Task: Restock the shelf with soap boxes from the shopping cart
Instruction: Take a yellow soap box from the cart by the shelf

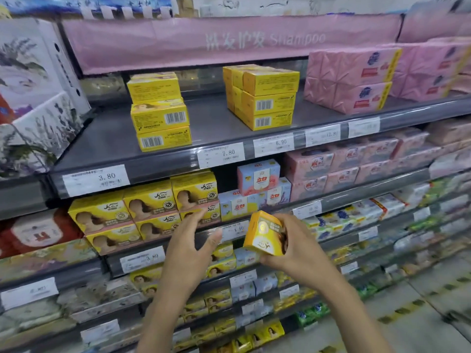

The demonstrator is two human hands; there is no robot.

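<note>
A shop: a supermarket toiletries aisle. Tiered grey shelves (216,123) carry printed price labels (221,154) along their front edges. A pink banner (229,39) at twelve o'clock reads "Shampoo". Identical yellow soap boxes (160,115) at ten o'clock and pink packs (349,80) at two o'clock stand stacked.

The grey top shelf (211,128) before me carries a three-high stack of yellow boxes (160,110) on the left, a bigger block of yellow boxes (265,98) mid-shelf, well apart, and pink wrapped packs (349,80) on the right. White price tags (221,154) line its front edge. The shelf below (356,192) holds yellow portrait boxes (142,212) beside blue boxes (257,189).
</note>
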